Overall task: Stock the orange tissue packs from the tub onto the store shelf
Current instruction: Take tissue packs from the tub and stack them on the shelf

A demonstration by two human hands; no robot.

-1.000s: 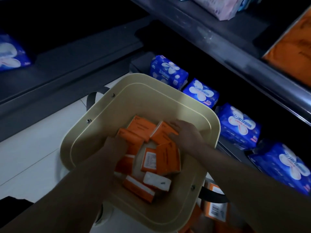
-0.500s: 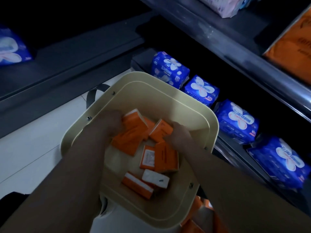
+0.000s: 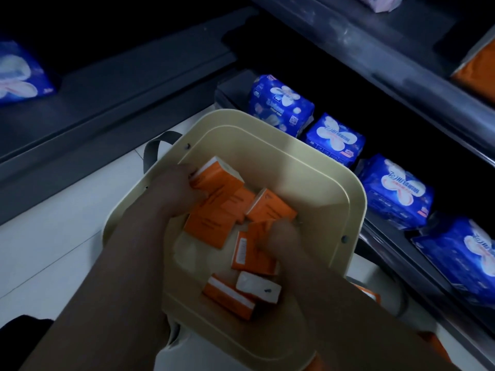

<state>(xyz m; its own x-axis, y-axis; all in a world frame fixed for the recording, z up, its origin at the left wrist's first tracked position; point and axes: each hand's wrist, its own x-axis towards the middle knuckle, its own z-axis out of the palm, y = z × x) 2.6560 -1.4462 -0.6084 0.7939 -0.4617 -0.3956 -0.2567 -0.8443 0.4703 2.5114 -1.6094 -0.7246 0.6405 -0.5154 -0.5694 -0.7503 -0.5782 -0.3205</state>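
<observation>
A cream tub (image 3: 316, 170) sits on the floor in front of the shelves, with several orange tissue packs (image 3: 209, 226) loose inside it. My left hand (image 3: 176, 191) is in the tub's upper left part and grips a small stack of orange packs (image 3: 217, 175), lifted off the bottom. My right hand (image 3: 284, 236) reaches in from the right, its fingers curled round another orange pack (image 3: 254, 253). One pack (image 3: 270, 207) lies just above that hand. Two more packs (image 3: 227, 295) lie near the tub's front wall, one showing its white face (image 3: 257, 286).
Blue packs (image 3: 334, 137) line the bottom shelf to the right of the tub. A grey metal shelf (image 3: 375, 57) runs above them, with large orange packs (image 3: 479, 68) at its far right. More orange packs (image 3: 367, 293) lie on the floor behind my right arm. Pale tiled floor (image 3: 53, 250) lies left.
My left hand has gathered a stack of packs and raised it toward the tub's upper left. My right hand has slid down from the upper packs onto a lower one and closed on it.
</observation>
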